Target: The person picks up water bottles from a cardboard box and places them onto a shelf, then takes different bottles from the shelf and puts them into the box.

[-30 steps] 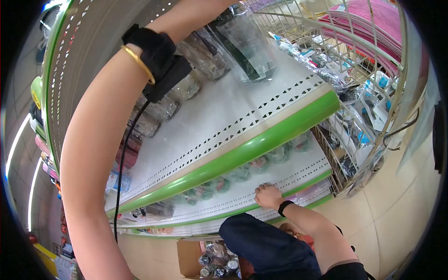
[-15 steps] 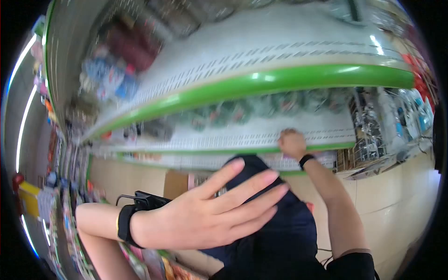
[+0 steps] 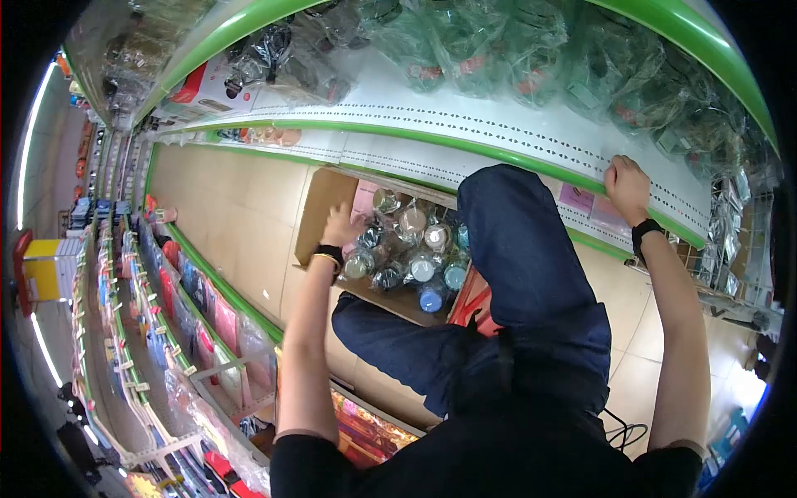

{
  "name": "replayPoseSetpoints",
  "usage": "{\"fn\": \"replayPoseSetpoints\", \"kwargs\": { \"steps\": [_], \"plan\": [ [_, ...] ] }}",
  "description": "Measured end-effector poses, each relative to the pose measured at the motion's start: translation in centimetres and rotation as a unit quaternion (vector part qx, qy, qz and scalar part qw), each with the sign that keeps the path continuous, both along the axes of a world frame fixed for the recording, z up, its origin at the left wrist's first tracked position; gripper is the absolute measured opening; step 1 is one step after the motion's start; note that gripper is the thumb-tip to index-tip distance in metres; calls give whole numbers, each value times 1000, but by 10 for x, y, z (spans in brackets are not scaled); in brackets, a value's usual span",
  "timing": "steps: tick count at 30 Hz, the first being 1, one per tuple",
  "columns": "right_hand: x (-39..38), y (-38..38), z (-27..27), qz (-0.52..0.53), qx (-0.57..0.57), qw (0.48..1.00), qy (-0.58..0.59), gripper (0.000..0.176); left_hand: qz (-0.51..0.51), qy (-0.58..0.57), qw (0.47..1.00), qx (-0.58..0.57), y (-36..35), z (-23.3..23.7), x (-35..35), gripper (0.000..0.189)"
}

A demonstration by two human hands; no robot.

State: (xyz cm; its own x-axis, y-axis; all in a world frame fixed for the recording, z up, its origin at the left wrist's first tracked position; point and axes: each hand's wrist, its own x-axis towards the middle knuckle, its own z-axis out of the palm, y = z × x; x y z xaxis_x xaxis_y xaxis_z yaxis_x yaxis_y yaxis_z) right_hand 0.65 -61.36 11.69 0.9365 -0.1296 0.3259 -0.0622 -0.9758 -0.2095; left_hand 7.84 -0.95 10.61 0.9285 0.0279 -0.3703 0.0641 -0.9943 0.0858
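Observation:
My left hand (image 3: 340,226) is at the left inner side of an open cardboard box (image 3: 320,203), fingers spread, nothing held. Right beside its fingertips stand several capped bottles (image 3: 413,220) in clear plastic wrap, one with a blue cap (image 3: 431,299). A pink sheet (image 3: 365,197) shows along the box's far side. Over on the right, my right hand (image 3: 628,187) is curled over the green front edge (image 3: 531,159) of a low white shelf. Greenish plastic-wrapped goods (image 3: 531,66) stand in a row farther back on that shelf.
My bent knee (image 3: 523,224) rises between the box and my right hand. Racks of packaged goods (image 3: 207,332) line the aisle at left. A wire basket (image 3: 730,257) with packets hangs at right. Beige tiled floor (image 3: 224,207) runs beside the box.
My left hand has gone from in front of my body down to the box. The view has tilted lower, bringing the bottles into sight. My right hand stays at the shelf edge.

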Motion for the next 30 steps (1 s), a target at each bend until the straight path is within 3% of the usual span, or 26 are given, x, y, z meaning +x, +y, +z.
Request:
{"fn": "replayPoseSetpoints", "kwargs": {
  "steps": [1, 2, 4, 6, 8, 11, 14, 19, 21, 22, 24, 28, 30],
  "plan": [
    [1, 0, -1, -2, -4, 1000, 11, 11, -11, 5, 1000, -13, 11, -29, -3, 95],
    [0, -3, -1, -7, -9, 1000, 22, 11, 39, 37, 998, -32, 16, -54, -8, 106],
    [0, -4, 3, -3, -17, 1000, 21, 11, 78, 66, 993, 52, -6, -58, -20, 112],
    [-2, -5, 5, 1, -24, 999, 25, 11, 69, 116, 991, 12, -10, -60, -26, 114],
    [0, -4, 5, 11, -15, 1000, 20, 10, 78, 99, 989, 80, 0, -90, -24, 119],
    [-1, -2, 6, 6, -15, 999, 31, 10, 81, 107, 984, 120, -3, -83, -21, 114],
    [-1, -3, 5, 12, -15, 999, 26, 10, 96, 62, 986, 119, -13, -41, -17, 93],
    [-1, -1, 7, 15, 5, 1000, 21, 10, 153, -48, 986, 51, 39, -12, -9, 84],
    [-1, -1, 9, 20, 3, 1000, 16, 11, 217, -72, 963, -141, 56, 13, -4, 68],
    [-2, -2, 8, 19, 8, 1000, 12, 11, 221, -124, 958, -133, 65, 18, -1, 62],
    [-3, -3, 6, 17, 6, 1000, 11, 11, 176, -197, 957, -122, 77, 42, -1, 63],
    [-3, -2, 5, 13, 12, 1000, 0, 12, 40, -276, 958, -71, 21, 157, -18, 60],
    [-3, -3, 2, 20, 24, 999, -12, 15, 18, -289, 944, -161, 10, 203, -23, 57]
  ]
}}
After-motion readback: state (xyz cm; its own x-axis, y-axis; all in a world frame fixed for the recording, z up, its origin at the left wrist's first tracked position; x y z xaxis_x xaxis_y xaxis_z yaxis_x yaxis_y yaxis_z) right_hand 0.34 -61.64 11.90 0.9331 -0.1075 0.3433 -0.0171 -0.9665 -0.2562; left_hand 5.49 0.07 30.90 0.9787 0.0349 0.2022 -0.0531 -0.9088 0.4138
